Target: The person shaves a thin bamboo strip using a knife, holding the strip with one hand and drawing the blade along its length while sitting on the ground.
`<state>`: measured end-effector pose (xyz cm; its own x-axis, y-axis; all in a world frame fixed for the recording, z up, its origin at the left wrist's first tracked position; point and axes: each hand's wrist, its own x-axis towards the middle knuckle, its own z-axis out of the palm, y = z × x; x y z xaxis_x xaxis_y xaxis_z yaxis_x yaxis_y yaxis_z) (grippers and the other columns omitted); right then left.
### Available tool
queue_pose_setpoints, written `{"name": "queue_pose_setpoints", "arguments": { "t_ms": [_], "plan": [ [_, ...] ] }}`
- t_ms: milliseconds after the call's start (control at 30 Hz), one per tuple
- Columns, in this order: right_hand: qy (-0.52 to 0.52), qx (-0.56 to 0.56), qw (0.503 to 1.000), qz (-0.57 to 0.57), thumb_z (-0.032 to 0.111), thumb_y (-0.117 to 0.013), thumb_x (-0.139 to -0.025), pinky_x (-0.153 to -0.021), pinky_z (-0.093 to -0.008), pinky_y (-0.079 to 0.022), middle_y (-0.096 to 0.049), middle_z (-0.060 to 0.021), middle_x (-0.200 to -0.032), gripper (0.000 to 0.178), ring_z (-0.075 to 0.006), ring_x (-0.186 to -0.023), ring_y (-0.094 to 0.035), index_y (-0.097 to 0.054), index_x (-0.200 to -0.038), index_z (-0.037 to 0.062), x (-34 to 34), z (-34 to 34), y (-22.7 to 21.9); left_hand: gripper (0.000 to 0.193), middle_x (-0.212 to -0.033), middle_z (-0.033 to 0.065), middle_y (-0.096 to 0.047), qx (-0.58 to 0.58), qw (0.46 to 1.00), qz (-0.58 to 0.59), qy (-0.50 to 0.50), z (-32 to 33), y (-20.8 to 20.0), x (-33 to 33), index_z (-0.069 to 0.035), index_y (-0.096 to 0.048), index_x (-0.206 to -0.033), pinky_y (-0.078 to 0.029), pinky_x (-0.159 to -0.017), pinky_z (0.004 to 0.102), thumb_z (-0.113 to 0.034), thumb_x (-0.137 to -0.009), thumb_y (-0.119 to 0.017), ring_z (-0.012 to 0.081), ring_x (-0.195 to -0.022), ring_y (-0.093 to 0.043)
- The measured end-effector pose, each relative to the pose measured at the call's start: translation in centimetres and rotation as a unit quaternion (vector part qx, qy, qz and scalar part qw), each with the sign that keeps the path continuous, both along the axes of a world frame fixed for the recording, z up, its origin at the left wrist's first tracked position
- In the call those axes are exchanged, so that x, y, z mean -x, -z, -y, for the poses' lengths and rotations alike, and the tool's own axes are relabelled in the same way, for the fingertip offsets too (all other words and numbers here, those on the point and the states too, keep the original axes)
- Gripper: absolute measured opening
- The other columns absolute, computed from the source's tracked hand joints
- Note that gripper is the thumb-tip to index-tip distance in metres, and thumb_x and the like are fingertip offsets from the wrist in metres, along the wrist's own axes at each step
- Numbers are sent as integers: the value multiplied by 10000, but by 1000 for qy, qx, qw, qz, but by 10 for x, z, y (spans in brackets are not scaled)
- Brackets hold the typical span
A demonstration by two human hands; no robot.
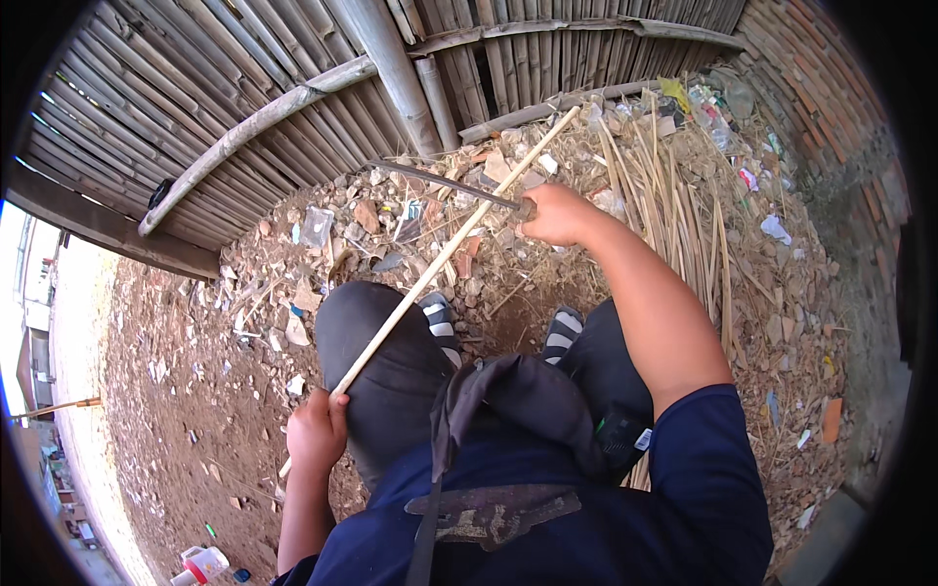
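Observation:
My left hand [315,430] is closed round the lower part of a long pale bamboo stick [418,285], beside my left knee. The stick slants up and away to the right, passing over my left thigh, and its far end stands above the littered ground. In my right hand [557,215] is the handle of a long dark-bladed knife [440,181], with the fist wrapped round it. Its blade points to the left and crosses the stick near the stick's upper part. Whether the edge touches the stick I cannot tell.
A bundle of thin bamboo strips [674,220] lies on the ground at the right. Ahead stands a bamboo-slat wall [322,127], and a brick wall [831,107] rises at the right. Rubble and litter cover the ground. A plastic jug [203,565] lies at the lower left.

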<state>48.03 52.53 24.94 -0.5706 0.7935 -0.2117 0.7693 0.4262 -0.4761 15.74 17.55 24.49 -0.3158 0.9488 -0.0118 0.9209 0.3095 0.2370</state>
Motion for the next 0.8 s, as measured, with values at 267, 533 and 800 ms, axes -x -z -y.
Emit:
{"name": "queue_pose_setpoints", "arguments": {
  "t_ms": [267,533,800],
  "plan": [
    [90,49,994,-24,257,-748,-778,-780,-413,-535,-718,-175,-905,356,-318,-860,-696,-698,-1035,15,-19,-22,14,379,-658,230,-609,21,999,20,-14,-5,-2,0,-42,-509,-786,-460,-578,557,-351,-989,-589,470,-643,-616],
    [4,16,1000,-2,241,-733,-761,-796,-432,-534,-707,-187,-906,325,-353,-882,-686,-703,-1009,33,8,18,-19,409,-658,233,-600,15,998,61,4,-6,2,8,-28,-501,-784,-450,-585,544,-371,-991,-585,472,-650,-604],
    [29,18,999,-26,290,-759,-780,-744,-435,-525,-694,-182,-824,382,-338,-803,-683,-694,-1032,10,-5,1,0,411,-645,232,-586,16,998,60,3,-4,-4,4,-26,-495,-773,-442,-580,543,-362,-990,-592,473,-639,-592]
  ]
}}
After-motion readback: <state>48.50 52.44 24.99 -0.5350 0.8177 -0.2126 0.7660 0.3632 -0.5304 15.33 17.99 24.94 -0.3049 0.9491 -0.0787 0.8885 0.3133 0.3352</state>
